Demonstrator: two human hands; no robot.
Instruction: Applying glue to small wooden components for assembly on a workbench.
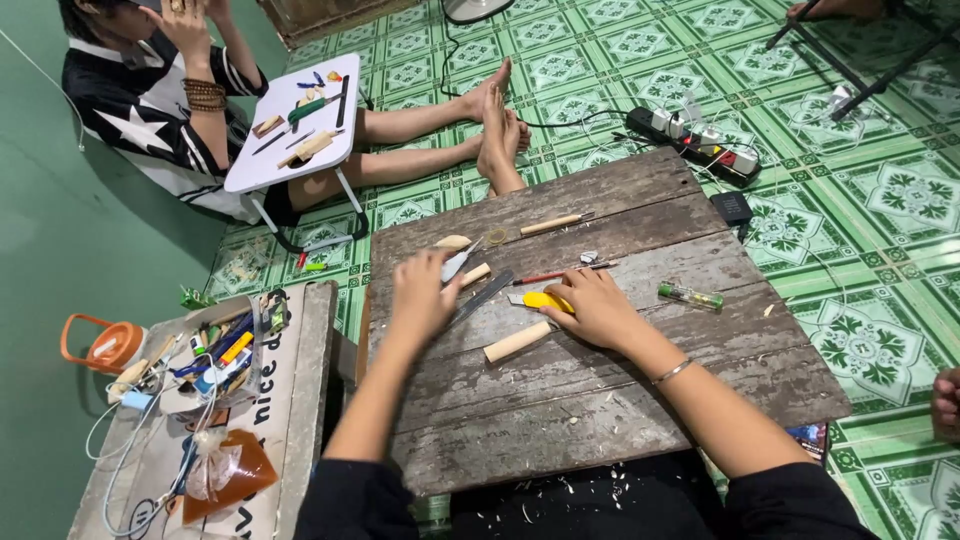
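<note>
My left hand point(421, 292) rests on the grey wooden board point(600, 400), fingers on a small metal blade point(455, 265) beside a short wooden piece point(475, 274). My right hand point(598, 306) lies on a yellow-handled cutter point(545, 300). A pale wooden dowel point(517, 341) lies between the two hands, close to a dark metal file point(482, 298). A red pencil point(545, 275) and another wooden-handled tool point(553, 224) lie farther back.
A small glass vial point(689, 295) sits right of my right hand. A box of tools and cables point(215, 360) stands on the left. Another person sits beyond, legs stretched, with a white lap table point(295, 125). A power strip point(700, 140) lies on the green tiled floor.
</note>
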